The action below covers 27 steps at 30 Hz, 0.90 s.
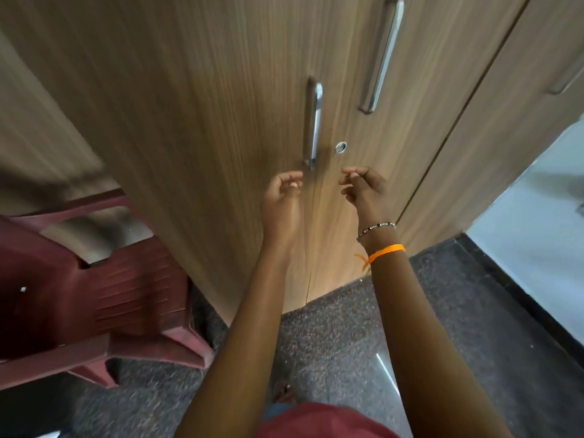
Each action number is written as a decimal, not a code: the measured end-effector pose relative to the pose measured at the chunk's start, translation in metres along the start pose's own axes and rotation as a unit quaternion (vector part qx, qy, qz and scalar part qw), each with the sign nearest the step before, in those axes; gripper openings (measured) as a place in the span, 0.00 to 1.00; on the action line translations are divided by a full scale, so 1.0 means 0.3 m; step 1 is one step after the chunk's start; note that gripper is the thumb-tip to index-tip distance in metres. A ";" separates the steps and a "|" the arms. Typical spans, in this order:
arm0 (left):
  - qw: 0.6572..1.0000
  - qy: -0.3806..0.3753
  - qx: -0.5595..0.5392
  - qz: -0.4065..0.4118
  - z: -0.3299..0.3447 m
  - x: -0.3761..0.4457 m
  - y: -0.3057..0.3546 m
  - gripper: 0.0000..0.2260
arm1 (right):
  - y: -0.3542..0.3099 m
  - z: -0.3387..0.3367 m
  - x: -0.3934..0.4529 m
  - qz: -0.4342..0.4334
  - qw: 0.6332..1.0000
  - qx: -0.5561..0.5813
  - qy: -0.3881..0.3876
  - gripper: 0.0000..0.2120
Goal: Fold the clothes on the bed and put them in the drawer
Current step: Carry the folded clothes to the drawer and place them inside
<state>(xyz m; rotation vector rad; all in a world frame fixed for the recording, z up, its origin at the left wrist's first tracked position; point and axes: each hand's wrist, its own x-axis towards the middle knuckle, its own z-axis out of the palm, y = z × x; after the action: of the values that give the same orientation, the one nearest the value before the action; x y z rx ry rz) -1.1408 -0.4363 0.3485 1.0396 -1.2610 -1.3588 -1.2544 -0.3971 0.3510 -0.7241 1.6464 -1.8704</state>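
I stand in front of a wooden wardrobe point(205, 105) whose doors are closed. My left hand point(282, 197) is raised just below the steel handle point(313, 121) of the left door, fingers curled, holding nothing. My right hand point(363, 188) is level with it, a short way to the right, below the round lock point(341, 147), also curled and empty. Neither hand touches a handle. A second steel handle point(382, 55) sits higher up on the right door. No clothes, bed or drawer are in view.
A maroon plastic chair point(94, 279) stands close to the wardrobe at the left. The floor point(331, 336) is dark speckled stone. At the right a lighter floor point(537, 222) begins beyond a dark threshold, next to another wardrobe door point(521, 90).
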 end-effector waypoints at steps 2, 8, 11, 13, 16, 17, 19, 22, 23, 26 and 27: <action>1.000 0.011 0.012 0.015 0.050 0.044 0.026 0.12 | -0.023 0.011 0.082 -0.019 1.000 0.000 -0.009 0.13; 0.996 0.025 0.033 0.075 0.169 0.113 0.064 0.10 | -0.013 0.014 0.233 -0.061 0.996 -0.061 -0.012 0.07; 0.988 0.063 0.045 0.132 0.230 0.139 0.105 0.10 | 0.004 0.001 0.287 -0.087 0.988 -0.104 -0.069 0.07; 0.983 0.090 0.069 0.146 0.269 0.138 0.114 0.09 | 0.017 -0.020 0.305 -0.101 0.980 -0.120 -0.119 0.09; 0.976 0.139 0.081 0.143 0.309 0.122 0.118 0.08 | 0.035 -0.050 0.320 -0.095 0.970 -0.118 -0.189 0.14; 0.975 0.152 0.080 0.140 0.317 0.114 0.118 0.08 | 0.039 -0.053 0.319 -0.089 0.966 -0.114 -0.212 0.16; 0.972 0.177 0.083 0.130 0.333 0.080 0.120 0.09 | 0.047 -0.066 0.309 -0.088 0.952 -0.116 -0.268 0.20; 0.967 0.201 0.100 0.120 0.340 0.016 0.124 0.15 | 0.067 -0.081 0.281 -0.111 0.925 -0.166 -0.322 0.19; 0.964 0.214 0.105 0.119 0.344 -0.010 0.123 0.18 | 0.073 -0.087 0.268 -0.112 0.922 -0.174 -0.327 0.17; 0.951 0.261 0.099 0.134 0.358 -0.085 0.127 0.34 | 0.084 -0.112 0.198 -0.134 0.923 -0.166 -0.319 0.13; 0.944 0.279 0.113 0.139 0.359 -0.109 0.129 0.41 | 0.091 -0.122 0.164 -0.149 0.923 -0.159 -0.317 0.12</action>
<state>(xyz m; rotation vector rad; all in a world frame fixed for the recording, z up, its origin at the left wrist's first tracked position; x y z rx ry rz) -1.2373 -0.3860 0.3965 1.2383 -1.0887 -0.6443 -1.3137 -0.4089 0.3219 -1.6012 1.4575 -1.3265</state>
